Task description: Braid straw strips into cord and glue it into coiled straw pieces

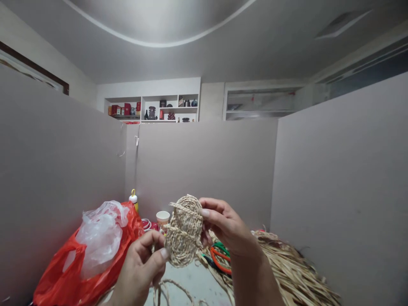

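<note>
Woven straw piece (185, 229): pale tan, oblong, round-ended, coarsely coiled.

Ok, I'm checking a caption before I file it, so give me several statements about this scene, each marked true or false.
1. The right hand holds the beige, oblong woven straw piece by its edge. True.
2. The left hand is far from the woven straw piece. False: it is at the piece's lower left edge.
3. A bright red plastic bag lies in the left part of the picture. True.
4. The heap of dry tan straw strips is on that same side. False: it lies on the right.
5. The round white and pale orange cup stands with its opening up. True.
</note>
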Available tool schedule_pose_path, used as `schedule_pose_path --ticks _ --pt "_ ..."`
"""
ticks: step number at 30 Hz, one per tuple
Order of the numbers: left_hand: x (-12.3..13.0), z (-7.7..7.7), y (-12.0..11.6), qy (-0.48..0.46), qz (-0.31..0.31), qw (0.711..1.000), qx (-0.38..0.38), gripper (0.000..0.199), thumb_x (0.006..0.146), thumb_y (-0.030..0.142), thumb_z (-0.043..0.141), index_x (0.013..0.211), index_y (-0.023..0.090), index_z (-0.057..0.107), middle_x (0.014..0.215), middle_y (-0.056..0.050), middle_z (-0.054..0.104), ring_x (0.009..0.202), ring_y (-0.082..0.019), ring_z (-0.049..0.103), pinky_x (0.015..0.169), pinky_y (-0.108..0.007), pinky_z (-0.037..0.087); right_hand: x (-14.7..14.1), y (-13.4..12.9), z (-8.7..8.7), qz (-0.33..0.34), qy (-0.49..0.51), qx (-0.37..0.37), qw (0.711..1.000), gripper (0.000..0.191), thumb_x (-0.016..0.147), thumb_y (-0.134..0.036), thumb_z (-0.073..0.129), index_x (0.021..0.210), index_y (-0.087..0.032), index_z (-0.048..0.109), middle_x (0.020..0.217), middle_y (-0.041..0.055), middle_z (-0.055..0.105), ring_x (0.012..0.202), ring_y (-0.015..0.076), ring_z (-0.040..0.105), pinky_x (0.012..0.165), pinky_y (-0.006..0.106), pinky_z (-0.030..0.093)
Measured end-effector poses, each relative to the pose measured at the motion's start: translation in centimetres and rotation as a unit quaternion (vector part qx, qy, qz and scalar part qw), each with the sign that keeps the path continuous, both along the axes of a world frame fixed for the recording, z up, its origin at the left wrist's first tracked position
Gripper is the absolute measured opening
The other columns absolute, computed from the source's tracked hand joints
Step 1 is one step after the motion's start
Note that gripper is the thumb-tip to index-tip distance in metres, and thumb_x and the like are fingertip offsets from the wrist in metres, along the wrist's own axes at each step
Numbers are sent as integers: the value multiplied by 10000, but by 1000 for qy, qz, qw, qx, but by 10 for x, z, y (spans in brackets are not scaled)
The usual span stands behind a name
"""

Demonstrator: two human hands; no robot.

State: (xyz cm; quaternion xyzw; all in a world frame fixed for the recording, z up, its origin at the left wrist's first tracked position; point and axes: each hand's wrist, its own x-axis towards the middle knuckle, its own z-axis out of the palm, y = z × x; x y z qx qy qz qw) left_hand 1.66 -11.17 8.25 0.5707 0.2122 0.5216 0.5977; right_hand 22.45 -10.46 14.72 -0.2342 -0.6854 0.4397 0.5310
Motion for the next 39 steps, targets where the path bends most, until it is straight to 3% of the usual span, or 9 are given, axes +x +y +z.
schedule_pose_path --ticks 3,7,11,20,39 --pt "20 2 2 -22 0 1000 -8 348 680 430 761 789 184 540 580 73 372 459 -34 211 435 -184 171 11 -9 2 -27 -1 22 999 289 823 -415 651 833 -126 661 520 2 637 376 88 567 376 166 448" --pt "31 0 1 -13 -2 1000 16 343 658 411 783 736 171 550 622 36 460 534 -63 330 489 -183 270 19 -18 3 -72 -14 53 996 301 845 -416 634 732 -137 647 523 -5 615 384 73 543 386 164 434" --pt "25 2 -2 10 20 999 44 323 672 409 769 710 168 558 621 21 481 589 -94 395 551 -202 334 18 -22 3 -110 -47 62 991 307 851 -401 637 682 -145 649 501 -10 596 399 71 534 398 168 423" --pt "20 2 -6 20 28 998 44 314 663 415 759 711 180 557 618 20 467 580 -104 385 544 -212 347 18 -15 3 -144 -103 48 983 346 862 -426 612 648 -155 618 491 -35 512 411 75 528 407 183 422" --pt "14 -2 -8 17 19 999 35 294 679 402 747 777 187 572 645 23 454 579 -96 372 511 -195 338 11 -18 5 -146 -119 42 981 389 862 -470 591 644 -149 608 503 -42 458 425 71 497 426 191 436"
